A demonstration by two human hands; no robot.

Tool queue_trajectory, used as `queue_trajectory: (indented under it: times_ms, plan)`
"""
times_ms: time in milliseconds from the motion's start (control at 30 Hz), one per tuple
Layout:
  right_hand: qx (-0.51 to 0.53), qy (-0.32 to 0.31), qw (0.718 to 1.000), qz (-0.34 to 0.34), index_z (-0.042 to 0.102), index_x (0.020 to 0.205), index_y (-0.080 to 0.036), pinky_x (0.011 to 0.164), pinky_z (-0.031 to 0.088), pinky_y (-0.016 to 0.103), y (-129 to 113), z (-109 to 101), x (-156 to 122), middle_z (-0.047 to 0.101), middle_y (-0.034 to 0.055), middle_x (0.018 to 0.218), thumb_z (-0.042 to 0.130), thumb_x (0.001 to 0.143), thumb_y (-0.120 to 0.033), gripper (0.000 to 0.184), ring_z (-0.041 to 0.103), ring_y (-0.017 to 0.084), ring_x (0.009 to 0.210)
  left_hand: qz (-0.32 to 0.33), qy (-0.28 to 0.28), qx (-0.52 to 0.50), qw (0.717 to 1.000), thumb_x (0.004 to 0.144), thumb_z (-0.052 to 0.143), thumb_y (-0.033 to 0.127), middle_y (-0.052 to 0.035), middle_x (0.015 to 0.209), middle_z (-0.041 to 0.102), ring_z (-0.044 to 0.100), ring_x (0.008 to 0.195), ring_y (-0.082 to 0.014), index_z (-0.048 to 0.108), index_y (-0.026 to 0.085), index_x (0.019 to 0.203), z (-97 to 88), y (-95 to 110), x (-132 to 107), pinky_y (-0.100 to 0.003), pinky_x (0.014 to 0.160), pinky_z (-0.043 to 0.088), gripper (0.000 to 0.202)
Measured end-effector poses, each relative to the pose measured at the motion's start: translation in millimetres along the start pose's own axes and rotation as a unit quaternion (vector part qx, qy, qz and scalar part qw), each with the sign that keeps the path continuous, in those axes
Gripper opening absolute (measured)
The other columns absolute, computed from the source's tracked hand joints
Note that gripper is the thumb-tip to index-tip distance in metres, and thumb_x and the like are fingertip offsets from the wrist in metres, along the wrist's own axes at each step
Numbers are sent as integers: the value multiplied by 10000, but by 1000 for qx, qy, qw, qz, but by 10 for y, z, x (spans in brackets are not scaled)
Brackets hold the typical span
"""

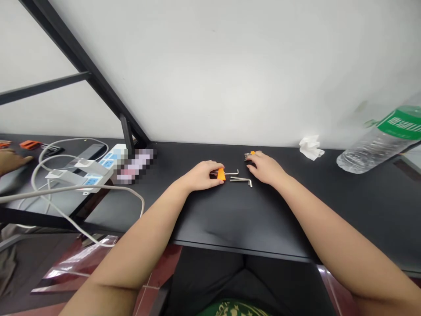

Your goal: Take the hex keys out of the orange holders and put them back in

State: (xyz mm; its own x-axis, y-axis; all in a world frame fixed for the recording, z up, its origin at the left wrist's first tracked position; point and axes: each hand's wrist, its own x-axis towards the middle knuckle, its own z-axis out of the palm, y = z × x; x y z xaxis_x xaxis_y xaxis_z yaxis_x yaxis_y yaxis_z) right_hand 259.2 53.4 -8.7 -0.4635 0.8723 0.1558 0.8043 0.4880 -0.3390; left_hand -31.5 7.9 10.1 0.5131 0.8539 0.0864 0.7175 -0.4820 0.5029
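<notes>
Fingers and thumb of my left hand point(204, 176) are closed around an orange hex key holder point(221, 174). A hex key point(233, 174) sticks out of that holder to the right, its bent end pointing away. Loose L-shaped hex keys point(241, 179) lie on the black table between my hands. Farther back, my right hand point(264, 167) is closed on a second orange hex key holder point(253, 152), partly covered by the fingers. Several hex key ends point(247, 156) show at its left side.
A crumpled tissue point(311, 147) and a tilted plastic bottle point(368, 140) are at the right. To the left lie a white power strip point(105, 169), looping cables point(140, 197) and a phone point(88, 152). Another person's hand point(11, 161) is near an orange tool set point(30, 145); a black frame point(88, 66) slants down.
</notes>
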Motion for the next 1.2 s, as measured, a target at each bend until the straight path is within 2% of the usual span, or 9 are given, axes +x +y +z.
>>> queue_trajectory:
  times_ms: [200,400,500,700,800,900,1000,1100,1200]
  plan:
    - [102,-25,972,-211,764,1102,-205,967,491,355,-243,-42,-71,730,84,1126,552,1032,-289,238,641,222,1069,38,26,-20,999,869,745,408,-59,1057,705,656,958,-221,675,230,1287,57,118,44,-342,916,524,459]
    - [108,3,988,-111,813,953,-212,902,504,355,-84,-25,-15,739,72,965,560,1025,-284,273,661,211,923,5,48,35,998,883,724,375,-69,1092,702,638,1020,-245,657,231,1307,26,-9,42,-362,934,510,452]
    - [87,-39,993,-64,837,987,-243,918,512,362,-9,-32,-22,728,62,972,614,991,-271,225,665,216,934,-8,58,45,997,889,724,384,-70,1130,698,635,1039,-246,643,243,1344,16,-69,38,-359,934,510,483]
    - [67,-101,989,-81,832,1011,-244,866,525,352,-131,-114,-125,685,78,1058,623,995,-386,253,648,207,899,-9,68,45,997,900,727,404,-73,1133,703,643,1052,-245,628,233,1380,66,-88,47,-356,940,513,519]
    - [53,-120,988,-86,812,1111,-242,809,520,334,-180,-135,-158,673,76,1057,637,974,-335,241,639,193,849,-16,100,45,994,897,738,401,-77,1150,713,647,1057,-247,621,211,1381,106,-76,49,-367,963,512,533]
    - [60,-127,985,-98,783,1206,-246,836,506,326,-178,-125,-155,678,69,1060,617,970,-264,289,647,193,889,-46,160,51,985,897,743,390,-86,1106,726,657,1025,-255,635,176,1349,112,100,134,-383,967,515,511]
    - [83,-122,984,-99,762,1173,-218,823,491,315,-157,-108,-148,682,60,1051,675,937,-280,259,637,191,891,-24,238,34,970,912,738,362,-103,1158,728,651,1091,-271,652,172,1312,33,490,390,-401,1015,495,451]
    - [85,-90,987,-102,716,1015,-187,753,463,297,-141,-96,-166,661,44,963,714,894,-267,145,599,183,836,30,296,-95,950,962,681,352,-77,1140,730,666,1037,-220,679,183,1221,-94,871,799,-357,964,518,310]
    - [58,-80,987,-131,679,905,-179,761,454,291,-162,-106,-207,626,58,982,673,906,-203,24,578,175,830,22,367,-234,900,946,711,407,-73,1113,726,679,1000,-197,649,182,1271,-175,956,1191,-331,909,531,400]
